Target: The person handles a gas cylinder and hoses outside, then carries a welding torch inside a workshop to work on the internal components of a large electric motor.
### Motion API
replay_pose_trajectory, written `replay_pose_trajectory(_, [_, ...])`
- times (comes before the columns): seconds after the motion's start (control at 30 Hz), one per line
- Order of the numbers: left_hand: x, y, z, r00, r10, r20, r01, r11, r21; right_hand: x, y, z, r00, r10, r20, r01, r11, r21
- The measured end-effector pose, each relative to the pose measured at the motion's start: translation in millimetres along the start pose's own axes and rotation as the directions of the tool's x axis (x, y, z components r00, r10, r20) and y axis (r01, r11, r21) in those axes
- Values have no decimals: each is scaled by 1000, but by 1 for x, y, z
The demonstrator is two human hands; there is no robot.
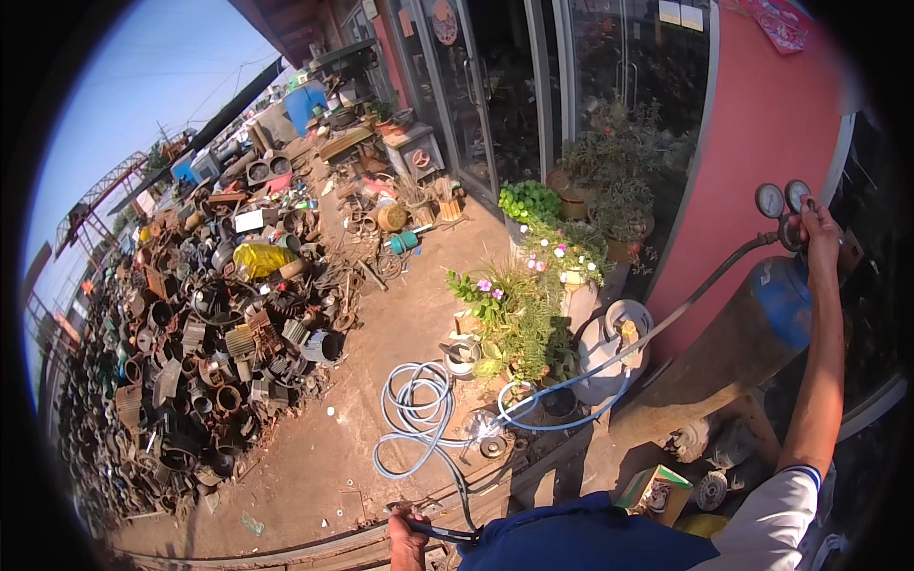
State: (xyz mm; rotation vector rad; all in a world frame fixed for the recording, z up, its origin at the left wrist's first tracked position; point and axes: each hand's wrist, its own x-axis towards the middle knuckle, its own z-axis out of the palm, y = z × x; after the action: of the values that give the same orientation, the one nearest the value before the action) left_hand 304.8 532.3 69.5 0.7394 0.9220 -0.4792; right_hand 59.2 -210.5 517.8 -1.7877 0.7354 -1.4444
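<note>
My right arm reaches far out to the right. Its hand [821, 236] is closed at the pressure regulator [792, 228], just beside its two round gauges [783, 198]. The regulator sits on top of a tall gas cylinder [728, 347], dark with a blue shoulder, which leans by the pink wall. From the regulator a dark hose [709, 285] runs down to the left. Low in the view my left hand [407, 541] is wrapped round a dark hose [443, 531]; whatever fitting is at its end is hard to make out. Light blue hose [419, 404] lies in loose coils on the ground.
A big heap of rusty metal parts [209, 362] covers the left side. Potted flowering plants [514, 314] stand before the glass doors [466, 86]. Near the cylinder are a green box [657, 493], a grey round base [609, 347] and toothed metal parts [712, 490].
</note>
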Motion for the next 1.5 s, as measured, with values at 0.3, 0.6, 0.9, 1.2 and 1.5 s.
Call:
replay_pose_trajectory(0.3, [57,-26,7,998,19,-59,-6,975,224,-18,-12,28,841,-211,-498,199,977,-77])
replay_pose_trajectory(0.6, [74,-29,23,999,-3,-48,17,958,288,-44,-94,-28,674,-127,728,714,-140,-686])
replay_pose_trajectory(0.9, [88,-53,49,998,-57,-22,61,940,335,-47,-42,1,880,-402,254,291,32,-956])
replay_pose_trajectory(1.2, [81,-55,44,998,-48,-44,60,941,333,-11,-64,-20,650,-418,635,728,104,-678])
replay_pose_trajectory(1.5, [70,-55,42,997,-16,-75,42,933,359,8,-45,-9,818,90,568,118,940,-319])
